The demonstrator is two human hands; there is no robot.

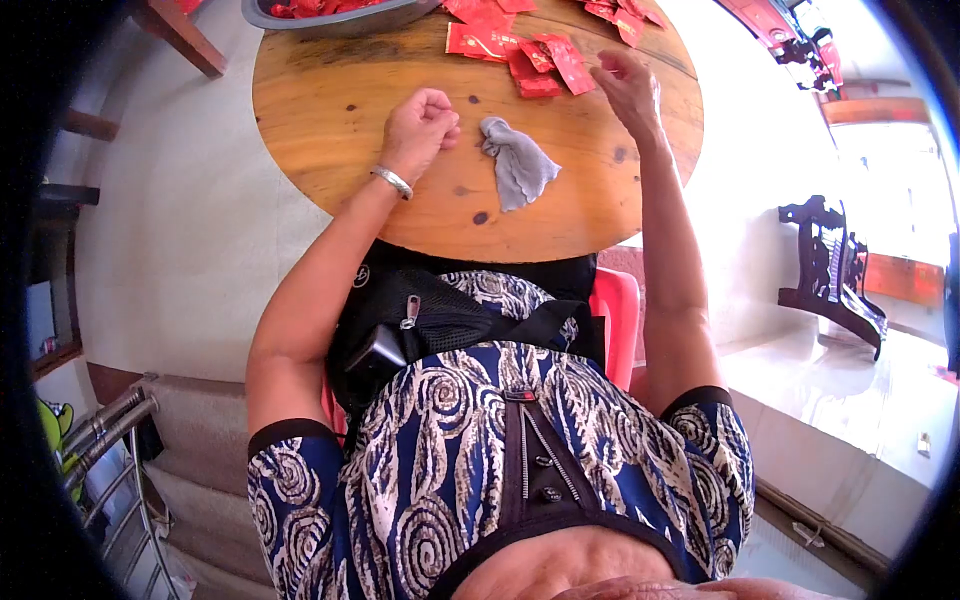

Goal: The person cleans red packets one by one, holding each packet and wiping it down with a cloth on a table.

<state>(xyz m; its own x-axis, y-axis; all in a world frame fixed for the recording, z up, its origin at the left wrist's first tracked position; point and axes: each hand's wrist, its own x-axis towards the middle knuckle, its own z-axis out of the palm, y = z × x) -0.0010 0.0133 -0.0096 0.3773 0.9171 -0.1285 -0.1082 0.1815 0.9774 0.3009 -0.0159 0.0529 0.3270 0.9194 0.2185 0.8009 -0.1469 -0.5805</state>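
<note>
My left hand [421, 130] is over the wooden table [330, 120], its fingers curled inward, with a silver bracelet on the wrist; whether it holds anything is hidden. My right hand [626, 92] is near the table's right side, beside several red packets [567, 64], with its fingers partly bent and apart and nothing visible in them. Between the hands, nearer to the left one, a crumpled grey cloth [520, 165] lies on the wood. More red packets [624, 20] lie at the far right of the table.
A grey basin [340, 22] with red packets stands at the table's far left edge. A black bag [420, 315] rests on my lap, and a red chair [618, 320] shows beneath me. Metal railing [135, 425] is at lower left, a dark carved wooden piece [830, 270] at right.
</note>
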